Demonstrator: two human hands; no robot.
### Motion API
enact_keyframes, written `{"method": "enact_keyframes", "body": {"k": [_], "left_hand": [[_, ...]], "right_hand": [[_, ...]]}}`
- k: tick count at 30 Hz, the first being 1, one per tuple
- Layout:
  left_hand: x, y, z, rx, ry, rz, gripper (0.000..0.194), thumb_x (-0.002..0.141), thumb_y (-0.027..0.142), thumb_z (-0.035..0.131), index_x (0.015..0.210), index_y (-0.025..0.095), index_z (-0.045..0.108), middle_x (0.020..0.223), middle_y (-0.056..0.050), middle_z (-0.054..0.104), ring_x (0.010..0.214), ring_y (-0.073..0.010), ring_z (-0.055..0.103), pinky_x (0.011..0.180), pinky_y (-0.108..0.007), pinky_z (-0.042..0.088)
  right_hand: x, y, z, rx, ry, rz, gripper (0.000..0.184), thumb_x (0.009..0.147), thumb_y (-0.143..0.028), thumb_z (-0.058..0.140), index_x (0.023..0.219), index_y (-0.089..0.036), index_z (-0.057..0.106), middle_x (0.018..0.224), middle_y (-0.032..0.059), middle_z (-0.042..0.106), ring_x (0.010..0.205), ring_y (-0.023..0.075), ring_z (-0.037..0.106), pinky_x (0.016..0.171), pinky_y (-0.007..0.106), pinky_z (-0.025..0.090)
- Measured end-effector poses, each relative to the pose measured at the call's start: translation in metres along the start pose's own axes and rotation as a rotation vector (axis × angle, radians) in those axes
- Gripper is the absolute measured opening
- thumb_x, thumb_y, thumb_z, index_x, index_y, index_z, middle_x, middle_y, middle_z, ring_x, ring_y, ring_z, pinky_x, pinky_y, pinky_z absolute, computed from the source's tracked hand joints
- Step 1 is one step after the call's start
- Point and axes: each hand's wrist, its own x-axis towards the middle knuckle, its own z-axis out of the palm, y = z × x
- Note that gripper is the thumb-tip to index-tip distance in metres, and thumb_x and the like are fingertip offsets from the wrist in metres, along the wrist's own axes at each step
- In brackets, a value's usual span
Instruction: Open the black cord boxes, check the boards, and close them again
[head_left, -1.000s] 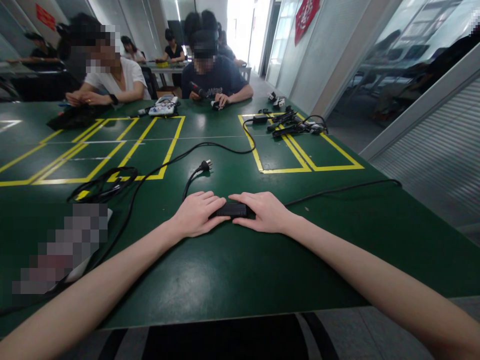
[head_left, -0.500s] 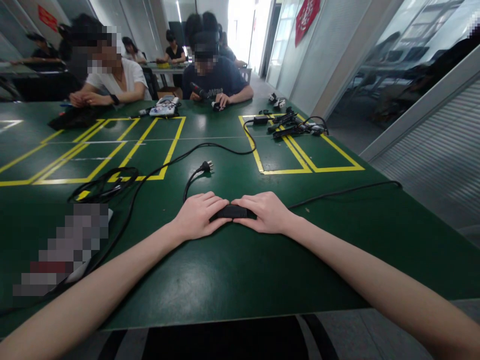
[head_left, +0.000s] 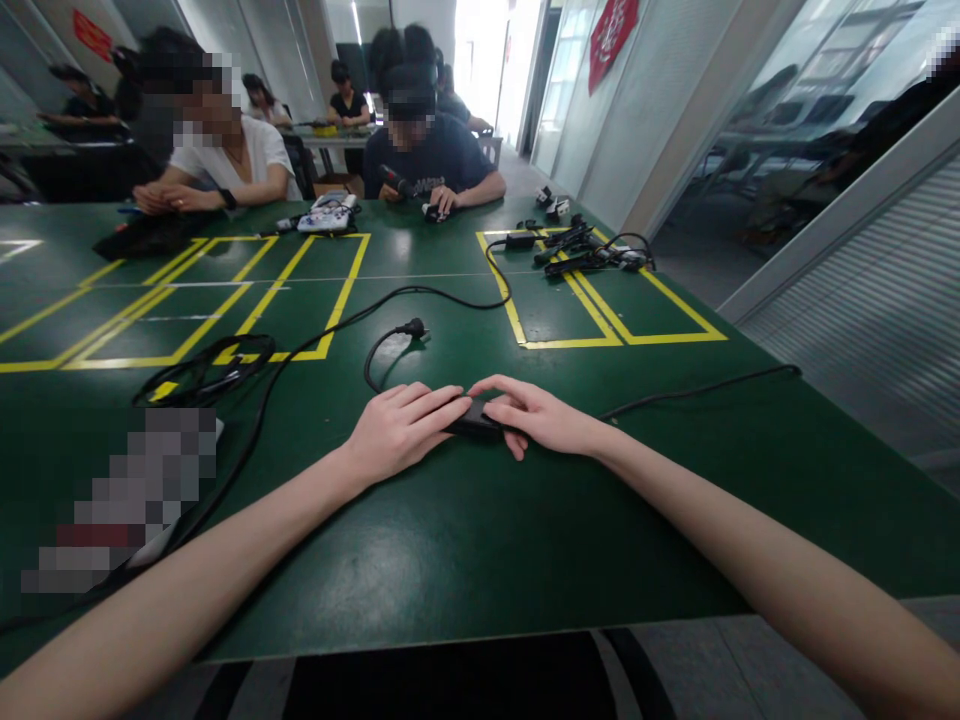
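A black power adapter (head_left: 477, 424) lies on the green table in front of me, partly covered by both hands. My left hand (head_left: 397, 428) grips its left end, with the fingers over the top. At the right end, my right hand (head_left: 546, 416) holds it with the thumb on top, the index finger arched toward the far side and other fingers curled below. A short cord runs from beyond my left hand to a black plug (head_left: 412, 329), whose prongs point right. Past my right wrist a black cable (head_left: 697, 383) stretches toward the table's right edge.
Left of me lie a coiled black cable (head_left: 210, 370) and a pixelated flat object (head_left: 135, 490). Yellow tape (head_left: 574, 343) marks rectangles on the table (head_left: 420, 570). Several black cables and adapters (head_left: 577, 248) sit at the far right. Two people sit across the table.
My right hand has turned and lifted its index finger, with other fingers now curled under the adapter. My left fingers have slid slightly right over it. The plug has rolled a little.
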Motion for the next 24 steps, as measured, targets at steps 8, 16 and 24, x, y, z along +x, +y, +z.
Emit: {"method": "enact_keyframes", "body": {"k": [8,16,24], "left_hand": [[0.0,0.001,0.0,-0.097,0.0,-0.139,0.054,0.099,0.052,0.062,0.138,0.015,0.06,0.114,-0.014,0.077,0.097,-0.0249,0.073,0.087,-0.038,0.06],[0.002,-0.001,0.0,-0.185,-0.076,-0.212,0.038,0.108,0.044,0.046,0.116,0.014,0.069,0.091,-0.009,0.076,0.082,-0.0197,0.07,0.072,-0.029,0.054],[0.001,-0.001,0.002,-0.213,-0.051,-0.22,0.038,0.103,0.047,0.055,0.117,0.014,0.069,0.092,-0.008,0.075,0.082,-0.0201,0.071,0.071,-0.03,0.055]], "right_hand": [[0.002,0.003,0.005,-0.115,0.173,-0.039,0.045,0.088,-0.044,0.072,0.122,-0.013,0.073,0.097,0.0082,0.079,0.053,0.0109,0.06,0.052,0.026,0.048],[0.001,0.004,0.014,-0.62,0.313,-0.316,0.03,0.094,-0.033,0.069,0.121,-0.02,0.074,0.113,0.0084,0.079,0.095,0.0228,0.074,0.085,0.034,0.057],[0.004,0.009,0.016,-0.653,0.33,-0.394,0.027,0.102,-0.033,0.058,0.12,-0.019,0.074,0.107,0.0091,0.079,0.092,0.0217,0.075,0.084,0.033,0.058]]}}
